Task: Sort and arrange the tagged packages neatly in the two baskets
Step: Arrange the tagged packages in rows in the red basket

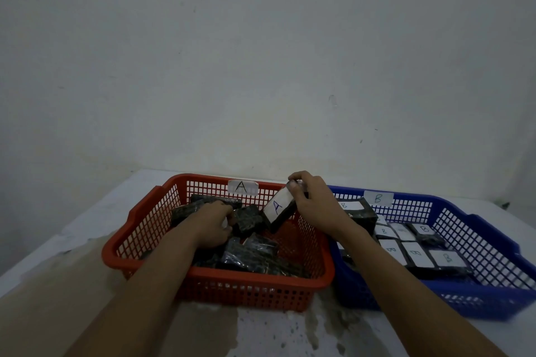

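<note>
Head view: right hand (314,206) has the A-tagged package (280,209) by its upper end, fingers and thumb curled round it. Grip is closed on it. The package is tilted with its white tag facing the camera, and a handwritten "A" is readable. It's held over the far right corner of the red basket (220,290), clear of the pile below, close to the side that butts against the blue basket (493,246).

Left hand (213,226) is down inside the red basket, left of the held package and near it. Fingers are curled in among the loose packages (261,252), and a scrap of white shows at the fingertips. Can't tell if that grip actually has one.

The loose packages are in dark wrap and lie jumbled, mostly with tags hidden.

Labels:
- The red basket has a white label (242,187) on its far wall that reads "A".
- The blue basket has its own label (378,198) on its far wall that reads "B".
- B packages (416,253) lie flat in rows in the blue basket, tags up, each marked "B".
- One more B package (352,207) sits higher at the far left of the blue basket, just behind the right wrist.

Both baskets sit side by side, touching, on a white counter (72,226) with stained patches. Behind it is a plain wall (261,52).
</note>
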